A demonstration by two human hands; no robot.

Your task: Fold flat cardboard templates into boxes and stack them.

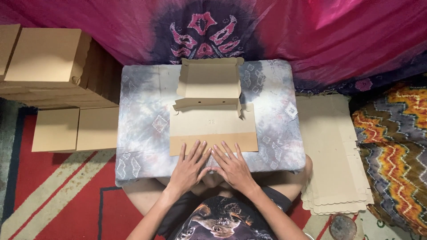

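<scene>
Both hands, left hand (189, 168) and right hand (232, 166), lie open and flat, gripping nothing, fingertips pressing the cardboard box (212, 120) flap.

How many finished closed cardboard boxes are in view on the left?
4: a cut-off box at the far left edge, the large box on the stack, and two lower boxes side by side. More may be hidden in the stack beneath.

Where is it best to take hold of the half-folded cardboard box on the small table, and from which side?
Probably the box by its flat front flap, from the near side. That flap lies flat toward the table's near edge, just beyond the fingertips of the left hand and right hand, while the far walls already stand folded.
</scene>
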